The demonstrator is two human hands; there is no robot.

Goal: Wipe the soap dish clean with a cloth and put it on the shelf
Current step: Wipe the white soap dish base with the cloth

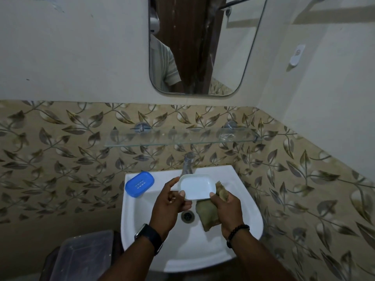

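Note:
A white soap dish tray (196, 186) is held over the white sink (239, 187), hollow side up. My left hand (170, 203) grips its left edge with thumb and fingers. My right hand (226, 207) holds an olive-green cloth (208, 213) and pinches the tray's right corner with the thumb. The blue slotted part of the soap dish (139, 184) lies on the sink's left rim. A glass shelf (182, 137) is fixed to the leaf-patterned tiles above the tap.
A chrome tap (187, 162) stands just behind the tray. The drain (187, 216) is below my hands. A mirror (198, 45) hangs above the shelf. A clear plastic lidded box (81, 258) sits lower left of the sink. The right wall is close.

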